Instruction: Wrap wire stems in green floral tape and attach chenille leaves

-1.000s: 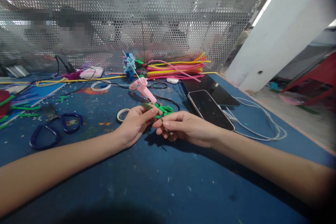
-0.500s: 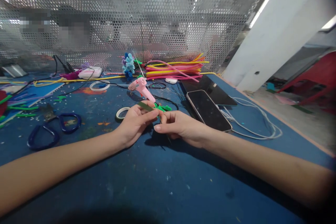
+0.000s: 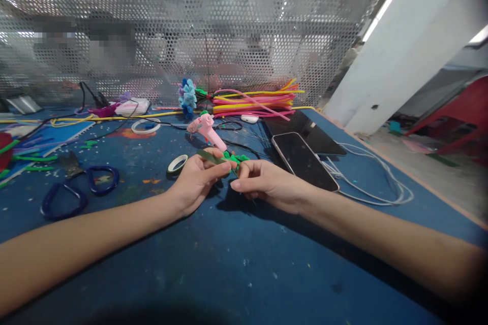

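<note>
My left hand [image 3: 200, 176] is closed, its thumb and fingers pinching a flat dark-green strip of tape [image 3: 208, 156]. My right hand [image 3: 263, 183] is closed with curled fingertips on a thin stem [image 3: 235, 173], right beside the left fingertips. Most of the stem is hidden by the fingers. Fuzzy green pipe-cleaner pieces [image 3: 237, 157] show just behind both hands; whether they join the stem I cannot tell. A small tape roll [image 3: 183, 159] rests tilted at the left hand's knuckles. A pink glue gun [image 3: 209, 129] lies beyond the hands.
Blue-handled scissors [image 3: 89, 183] lie left on the blue table [image 3: 244, 274]. A phone [image 3: 305, 161] rests on a dark tablet [image 3: 324, 139] by white cables [image 3: 396, 183]. Behind are bundled pipe cleaners [image 3: 255, 101], blue fuzzy flowers [image 3: 187, 96] and a perforated metal screen [image 3: 267, 10].
My right hand has shifted slightly right and its fingers have moved along the stem. The tape roll has tipped and turned beside my left hand, which still pinches the strip.
</note>
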The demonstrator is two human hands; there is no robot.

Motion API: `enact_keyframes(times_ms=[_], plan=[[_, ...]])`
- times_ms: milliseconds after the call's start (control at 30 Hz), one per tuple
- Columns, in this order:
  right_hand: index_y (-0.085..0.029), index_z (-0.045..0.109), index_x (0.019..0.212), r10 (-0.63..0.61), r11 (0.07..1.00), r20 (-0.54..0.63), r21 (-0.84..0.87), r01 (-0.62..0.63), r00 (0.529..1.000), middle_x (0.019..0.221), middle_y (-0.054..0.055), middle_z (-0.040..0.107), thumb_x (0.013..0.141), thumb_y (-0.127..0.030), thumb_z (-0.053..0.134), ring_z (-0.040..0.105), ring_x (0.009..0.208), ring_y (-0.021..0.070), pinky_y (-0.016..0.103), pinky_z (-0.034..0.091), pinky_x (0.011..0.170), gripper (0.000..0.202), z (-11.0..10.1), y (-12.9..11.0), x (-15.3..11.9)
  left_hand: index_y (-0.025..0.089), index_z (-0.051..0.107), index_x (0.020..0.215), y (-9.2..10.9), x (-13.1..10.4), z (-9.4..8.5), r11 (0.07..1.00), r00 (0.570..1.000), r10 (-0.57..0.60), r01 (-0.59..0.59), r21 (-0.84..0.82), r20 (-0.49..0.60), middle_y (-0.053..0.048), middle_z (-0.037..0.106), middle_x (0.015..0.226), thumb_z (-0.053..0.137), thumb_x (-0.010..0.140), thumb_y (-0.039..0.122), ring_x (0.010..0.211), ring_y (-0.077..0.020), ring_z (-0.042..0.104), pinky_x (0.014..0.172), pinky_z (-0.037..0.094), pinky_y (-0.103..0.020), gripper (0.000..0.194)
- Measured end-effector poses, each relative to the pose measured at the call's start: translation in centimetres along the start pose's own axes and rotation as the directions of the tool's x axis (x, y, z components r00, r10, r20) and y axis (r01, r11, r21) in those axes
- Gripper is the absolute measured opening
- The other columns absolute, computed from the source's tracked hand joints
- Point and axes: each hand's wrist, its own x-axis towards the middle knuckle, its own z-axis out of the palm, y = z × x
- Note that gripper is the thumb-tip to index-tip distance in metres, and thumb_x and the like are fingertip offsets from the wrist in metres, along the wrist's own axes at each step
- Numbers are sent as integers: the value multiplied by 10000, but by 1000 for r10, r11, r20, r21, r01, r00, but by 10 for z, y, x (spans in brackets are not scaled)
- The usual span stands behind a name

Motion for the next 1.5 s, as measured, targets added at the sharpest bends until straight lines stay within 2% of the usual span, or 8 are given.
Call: enact_keyframes(times_ms=[300,500,633,867,1133,1233,1400,1500], plan=[[-152,675,825,22,997,214,70,-37,977,785,19,631,675,-389,689,476,610,51,185,328,524,281,-6,-3,-2,183,512,801,2,-1,-1,1000,997,-29,29,2,74,26,664,646,762,579,180,516,-101,584,531,436,-225,334],[-139,580,521,63,998,42,10,-63,997,508,-39,551,484,-316,796,409,458,34,197,271,467,282,-5,-2,0,169,535,777,1,1,-2,1000,1000,-3,3,4,-7,4,683,659,782,548,172,562,-81,581,549,410,-192,337],[-152,462,480,15,1000,-22,-8,-15,1000,427,-84,448,467,-259,811,326,390,20,198,221,427,365,-3,-3,-1,160,542,748,1,1,-2,1000,999,10,-10,-4,-34,14,667,633,795,516,151,602,-89,598,572,418,-190,343],[-159,671,832,60,996,231,49,-73,971,811,24,632,705,-384,661,486,623,58,186,337,519,259,-7,-4,-4,176,516,764,2,0,0,1000,1000,-15,15,-18,2,34,653,636,770,562,148,538,-91,589,535,438,-212,326],[-143,577,520,53,997,-13,-53,-53,999,534,-37,557,456,-306,807,402,484,41,200,258,472,289,0,-2,1,162,518,717,3,-1,2,999,1000,26,-26,39,-11,35,654,600,794,517,162,555,-84,600,554,445,-189,341],[-148,500,487,-17,997,-41,-77,14,999,476,-74,459,478,-278,803,340,449,29,203,209,445,330,4,-3,1,156,520,708,3,-2,2,998,999,26,-25,52,-18,39,644,602,793,520,158,559,-82,598,539,439,-180,332],[-147,636,699,38,999,204,22,-43,978,712,0,608,644,-398,704,461,585,56,198,308,512,265,0,-6,-2,181,502,764,3,-1,1,999,998,-13,11,32,61,62,616,561,764,577,187,435,-77,546,456,424,-194,322],[-154,677,782,50,997,237,42,-61,970,785,19,643,641,-375,709,492,642,65,200,336,552,264,-4,-6,-1,186,505,789,2,-1,0,999,998,-19,16,39,60,38,655,613,765,576,189,460,-89,568,468,434,-203,337]])
